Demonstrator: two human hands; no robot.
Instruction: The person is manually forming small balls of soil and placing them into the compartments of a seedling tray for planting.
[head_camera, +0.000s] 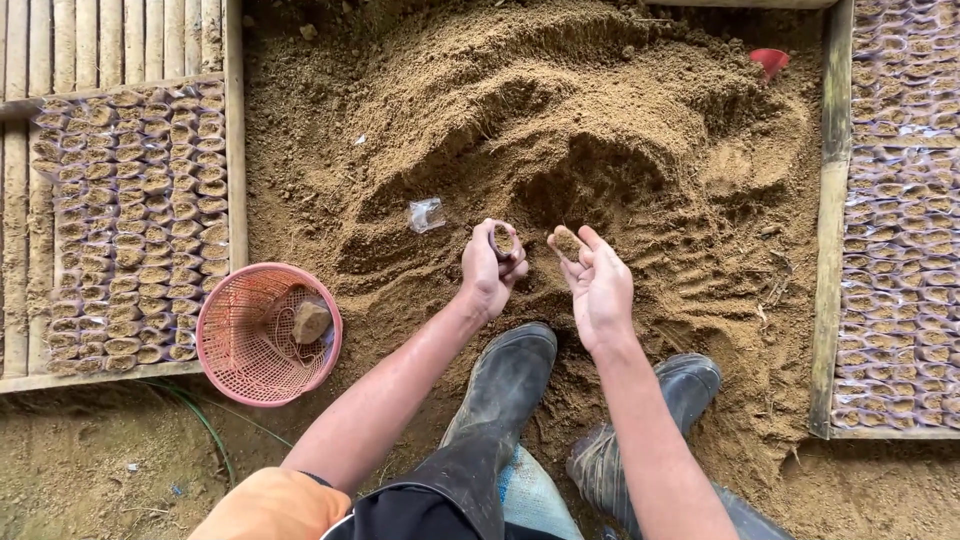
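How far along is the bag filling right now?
Done: rows of filled bags pack the left frame, and more the right. In hand: left hand holds a small bag; right hand cups soil. Left: a large soil heap and an empty bag.

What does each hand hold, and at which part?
The left hand grips a small soil-filled bag around its sides. The right hand carries a pinch of soil on its fingertips.

Left hand curled; right hand cupped
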